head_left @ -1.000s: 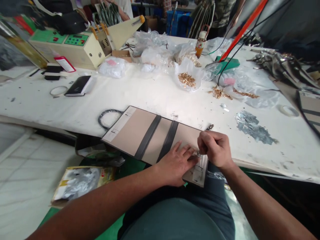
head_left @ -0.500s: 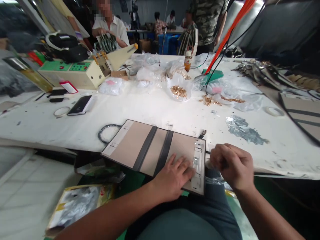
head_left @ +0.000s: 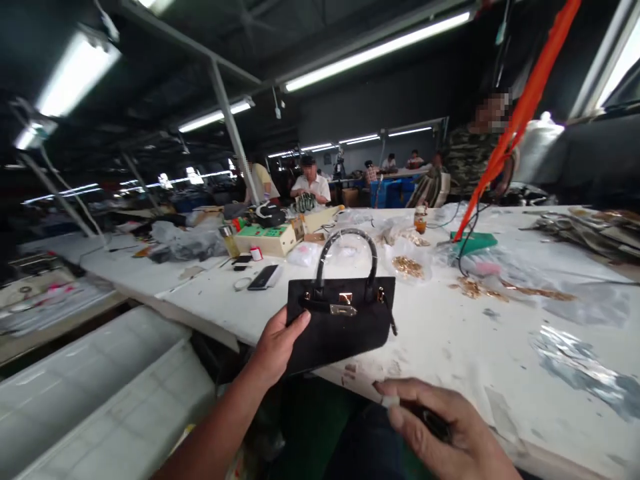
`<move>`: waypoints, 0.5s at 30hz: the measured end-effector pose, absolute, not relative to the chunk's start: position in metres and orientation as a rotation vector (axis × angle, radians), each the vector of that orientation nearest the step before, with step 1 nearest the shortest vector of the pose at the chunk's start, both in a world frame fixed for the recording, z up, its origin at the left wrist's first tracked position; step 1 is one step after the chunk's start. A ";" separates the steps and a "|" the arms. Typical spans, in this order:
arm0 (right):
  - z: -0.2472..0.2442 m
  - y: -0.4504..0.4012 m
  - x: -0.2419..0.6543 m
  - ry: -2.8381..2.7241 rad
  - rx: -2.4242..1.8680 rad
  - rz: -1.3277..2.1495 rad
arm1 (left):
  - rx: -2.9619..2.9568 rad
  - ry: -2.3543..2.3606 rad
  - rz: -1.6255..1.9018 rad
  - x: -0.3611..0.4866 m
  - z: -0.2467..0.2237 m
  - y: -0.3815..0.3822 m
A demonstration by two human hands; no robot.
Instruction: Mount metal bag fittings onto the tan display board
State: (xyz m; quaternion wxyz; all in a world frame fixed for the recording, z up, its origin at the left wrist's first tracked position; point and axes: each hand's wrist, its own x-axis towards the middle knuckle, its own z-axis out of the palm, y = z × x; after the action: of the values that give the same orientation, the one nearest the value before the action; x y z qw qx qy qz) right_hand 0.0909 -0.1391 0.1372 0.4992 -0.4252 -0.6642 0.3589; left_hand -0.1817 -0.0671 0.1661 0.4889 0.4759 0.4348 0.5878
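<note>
A black handbag panel [head_left: 340,343] is tilted up over the table's front edge, its outer face toward me. It carries an arched, plastic-wrapped handle [head_left: 375,257], gold fittings and a strap with a metal plate [head_left: 344,310]. My left hand [head_left: 280,343] grips its left edge, the thumb on the front and the fingers behind, hidden. Lower right and apart from the bag, my right hand [head_left: 450,427] is closed round a small black tool [head_left: 436,424]. Something pale shows at the finger and thumb tips; I cannot make out the tool's kind.
Gold-coloured fittings lie in a plastic bag [head_left: 409,267] and loose on the white table [head_left: 440,347]. A beige machine [head_left: 265,241] and a dark notebook [head_left: 264,277] stand farther left. An orange strip [head_left: 515,127] hangs at right. Several people work beyond.
The bag piece lay flat, beige inside up, under my left palm; now it is raised and turned black side toward me. My left hand has closed on its edge. The view has tilted up.
</note>
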 end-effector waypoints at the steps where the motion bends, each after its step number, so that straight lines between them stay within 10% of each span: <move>1: 0.143 -0.129 0.084 -1.641 -0.998 0.909 | 1.111 1.042 1.444 -0.190 0.168 -0.071; 15: 0.159 -0.074 0.075 -1.316 -0.970 0.780 | 0.902 0.956 1.455 -0.208 0.164 -0.083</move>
State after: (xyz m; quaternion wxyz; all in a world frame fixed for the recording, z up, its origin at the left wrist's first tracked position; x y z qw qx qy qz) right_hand 0.0747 -0.0739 0.1590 0.6172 -0.4213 -0.5716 0.3390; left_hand -0.2078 -0.0834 0.1639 0.5569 0.3821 0.4049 0.6163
